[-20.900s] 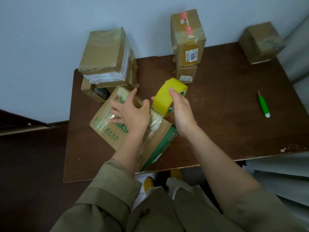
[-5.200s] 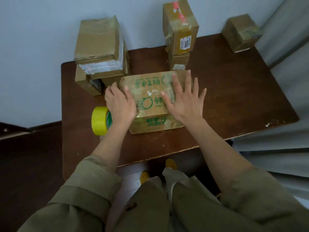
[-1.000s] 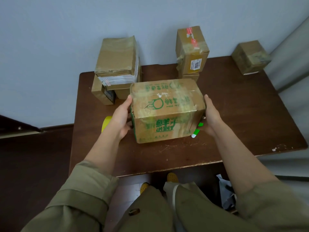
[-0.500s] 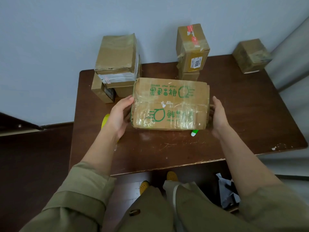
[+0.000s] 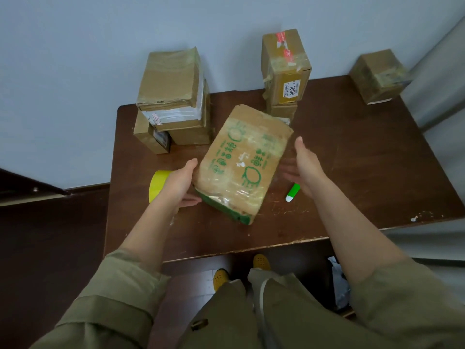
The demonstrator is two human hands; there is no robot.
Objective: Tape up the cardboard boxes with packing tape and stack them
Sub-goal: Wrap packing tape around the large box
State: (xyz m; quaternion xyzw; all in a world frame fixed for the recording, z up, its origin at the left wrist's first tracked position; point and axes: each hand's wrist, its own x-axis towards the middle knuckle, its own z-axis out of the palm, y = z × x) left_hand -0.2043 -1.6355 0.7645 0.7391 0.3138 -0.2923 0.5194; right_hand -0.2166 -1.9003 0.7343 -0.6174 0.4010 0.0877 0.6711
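Risk: box w/ green print [image 5: 245,162] sits skewed on table [image 5: 364,157], not squared up; could slide or spin further if pushed from left side only, as right hand isn't on it.
Risk 2: green cutter [image 5: 292,192] lies just right of box's near end, near right wrist; could get knocked off near edge by a sweep of the arm.
Risk 3: yellow tape roll [image 5: 157,183] half hidden behind left wrist; easy to bump.
Left hand [image 5: 182,183]: fingers straight, together, pressed flat vs box's left side, thumb under near corner.
Right hand [image 5: 303,163]: fingers straight, relaxed, slightly spread; apart from box's right side, holding nothing.
Box place: mid-table, turned diagonal, far end toward right stack [image 5: 285,71], near end toward table's front edge.
Box look: worn brown cardboard, crumpled far corner, glossy clear tape over top, green band on near end. Looks sealed, prob ready for stacking.
Other: left stack [image 5: 173,96] far-left vs wall; single box [image 5: 380,75] far-right corner.
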